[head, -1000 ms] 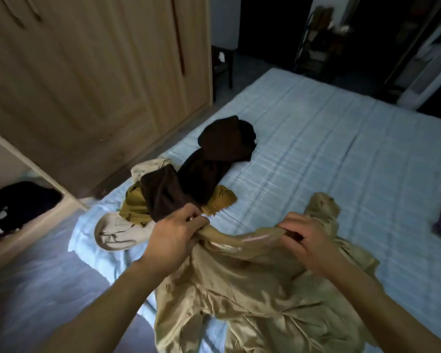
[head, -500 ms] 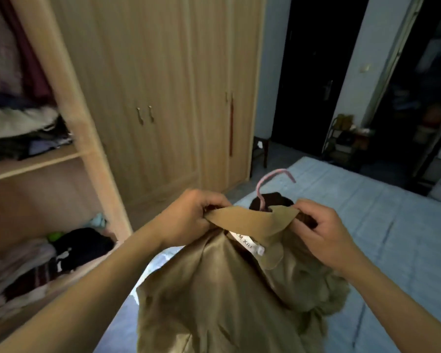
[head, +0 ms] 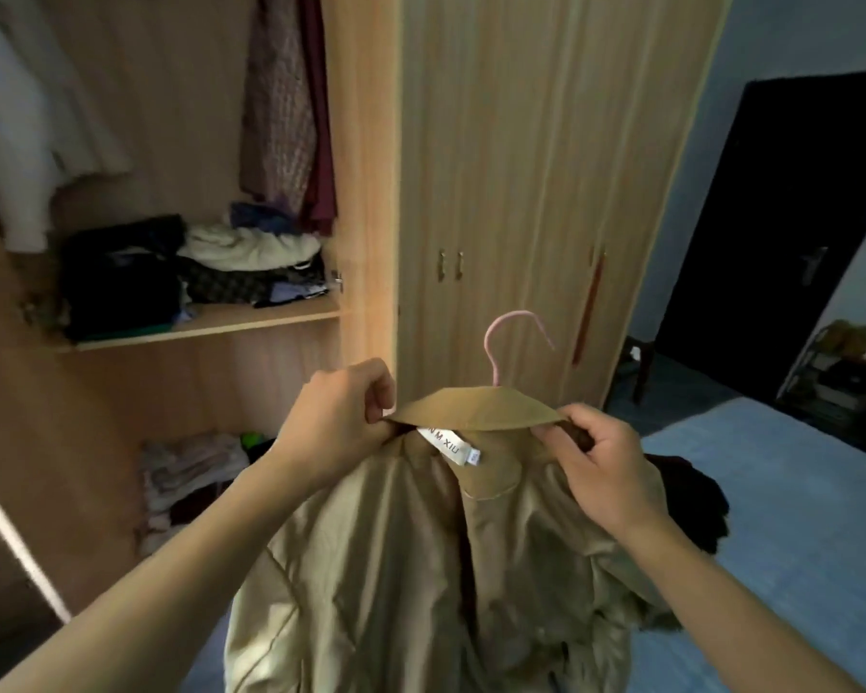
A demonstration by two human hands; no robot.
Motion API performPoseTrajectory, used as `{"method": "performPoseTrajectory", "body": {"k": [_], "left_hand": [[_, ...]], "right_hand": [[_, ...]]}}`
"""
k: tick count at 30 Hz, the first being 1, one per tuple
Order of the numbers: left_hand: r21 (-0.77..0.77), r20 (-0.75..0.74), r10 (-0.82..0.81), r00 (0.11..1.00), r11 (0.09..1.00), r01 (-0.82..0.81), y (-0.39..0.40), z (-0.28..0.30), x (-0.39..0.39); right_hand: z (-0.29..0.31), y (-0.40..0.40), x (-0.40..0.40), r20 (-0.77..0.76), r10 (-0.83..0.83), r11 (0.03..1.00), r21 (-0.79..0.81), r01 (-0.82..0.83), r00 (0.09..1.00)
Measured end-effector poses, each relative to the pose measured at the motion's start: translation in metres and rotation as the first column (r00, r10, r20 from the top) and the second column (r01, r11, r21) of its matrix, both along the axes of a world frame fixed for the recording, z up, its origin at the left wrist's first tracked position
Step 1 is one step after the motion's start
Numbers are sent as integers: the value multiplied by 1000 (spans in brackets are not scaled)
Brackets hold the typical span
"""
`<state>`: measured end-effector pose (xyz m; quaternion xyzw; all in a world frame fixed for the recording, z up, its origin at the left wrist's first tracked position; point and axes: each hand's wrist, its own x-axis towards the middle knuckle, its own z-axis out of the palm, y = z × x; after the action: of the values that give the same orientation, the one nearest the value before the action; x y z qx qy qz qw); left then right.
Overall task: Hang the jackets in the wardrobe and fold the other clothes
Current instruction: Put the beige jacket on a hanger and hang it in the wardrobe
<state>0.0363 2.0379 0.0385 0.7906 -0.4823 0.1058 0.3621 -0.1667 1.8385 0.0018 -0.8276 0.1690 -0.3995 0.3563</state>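
Glossy tan satin jacket on pink wire hanger, left hand and right hand pinching collar ends, open wooden wardrobe beyond left hand

A dim room holds closed light-wood cupboard doors with small handles, a pale blue-grey wall beside a dark door, and a bed under a light blue quilted cover at right.

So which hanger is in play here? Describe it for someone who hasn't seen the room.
In front of the closed light wooden wardrobe doors, both hands hold up a tan satin-lined jacket. The thin pink hanger hook sticks out of its collar, the only pink thing there.
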Motion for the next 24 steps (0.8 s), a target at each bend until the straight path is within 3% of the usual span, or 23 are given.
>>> {"method": "performPoseTrajectory", "body": {"k": [8, 13, 19, 24], "left_hand": [[-58, -104, 159, 982, 985, -165, 45, -2, 54], [19, -94, 60, 994, 998, -58, 80, 7, 91], [38, 27, 170, 985, 985, -171, 91, 12, 142], [45, -179, 47, 983, 998, -40, 97, 22, 171]], "right_hand": [[-2, 3, 80, 60, 129, 991, 14, -130, 990], [-11, -26, 136, 170, 164, 983, 52, -175, 972], [-24, -65, 210, 235, 222, 962, 103, -252, 946], [-25, -87, 263, 228, 322, 921, 152, -360, 919]]}}
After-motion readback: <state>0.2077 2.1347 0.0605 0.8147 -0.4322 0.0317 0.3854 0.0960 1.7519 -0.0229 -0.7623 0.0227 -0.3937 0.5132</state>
